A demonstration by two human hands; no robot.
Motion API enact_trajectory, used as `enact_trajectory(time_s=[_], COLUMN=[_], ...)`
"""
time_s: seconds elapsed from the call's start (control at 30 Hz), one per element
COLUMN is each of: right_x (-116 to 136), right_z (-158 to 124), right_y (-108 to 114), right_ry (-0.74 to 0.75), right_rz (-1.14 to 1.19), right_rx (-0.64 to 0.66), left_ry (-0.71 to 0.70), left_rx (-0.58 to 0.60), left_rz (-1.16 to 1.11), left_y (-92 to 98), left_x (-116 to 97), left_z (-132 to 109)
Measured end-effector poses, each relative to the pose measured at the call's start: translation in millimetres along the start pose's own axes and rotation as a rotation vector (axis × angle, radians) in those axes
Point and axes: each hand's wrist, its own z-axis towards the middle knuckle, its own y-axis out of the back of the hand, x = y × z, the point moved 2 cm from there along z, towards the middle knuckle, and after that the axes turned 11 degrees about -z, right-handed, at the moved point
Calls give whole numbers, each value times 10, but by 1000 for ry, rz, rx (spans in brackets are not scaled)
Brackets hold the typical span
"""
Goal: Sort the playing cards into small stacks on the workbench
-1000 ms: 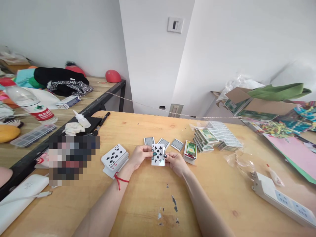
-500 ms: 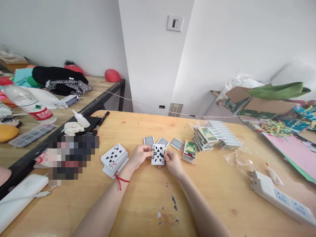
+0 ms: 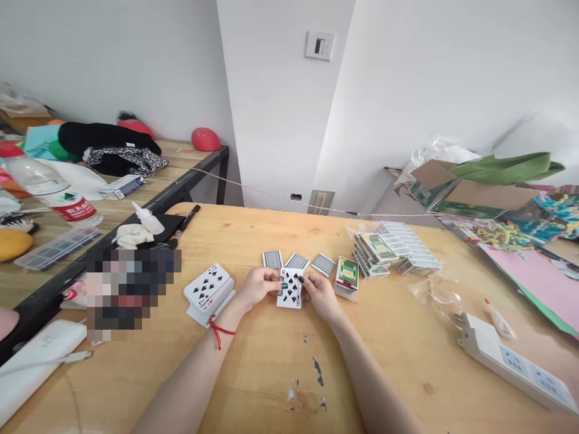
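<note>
Between my two hands is a face-up eight of spades playing card [image 3: 292, 295], held over the table. My left hand [image 3: 259, 288] pinches its left edge with the thumb on the face. From the other side, my right hand [image 3: 319, 293] grips the upper right edge. Whether more cards lie behind it I cannot tell. Beyond my hands are three face-down groups of cards: the left one [image 3: 272, 259], the middle one [image 3: 297, 261] and the right one [image 3: 323, 264]. A face-up stack of cards [image 3: 208, 288], a seven of spades on top, sits left of my left wrist.
An upright card box [image 3: 347, 274] stands right of my right hand, with stacked card boxes [image 3: 375, 250] and a wrapped block of boxes [image 3: 409, 247] behind. Further right lies a power strip [image 3: 511, 358]. A white power bank [image 3: 40, 361] and a glue bottle [image 3: 148, 218] are at left.
The eight of spades has moved slightly down towards me. My right fingers have shifted up to the card's upper right edge. The other cards and boxes stay in place.
</note>
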Motion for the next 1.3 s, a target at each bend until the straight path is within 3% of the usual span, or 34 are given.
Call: enact_trajectory(time_s=[0.2,0.47,0.57,0.73,0.8,0.9,1.1,1.3], right_x=[19,72,52,22,5,-20,-7,77], right_z=[-31,-45,-30,-10,-7,-10,-33,-36], right_y=[-73,-73,-60,-49,-41,-61,-121,-26], right_ry=[129,168,134,90,48,-12,-63,-63], right_rz=[-373,-399,-315,-24,1,4,-44,282], right_rx=[-327,-394,-333,3,67,70,-57,204], left_ry=[-38,-35,-49,-117,-141,-173,-204,-170], left_rx=[-8,-66,-113,-205,-207,-192,-184,-150], left_rz=[3,-52,-58,-17,3,22,15,-65], left_y=[-54,-131,-116,-64,-57,-67,-81,-25], left_x=[62,31,24,23,22,26,48,11], left_z=[2,-14,-7,8,5,-11,-24,-12])
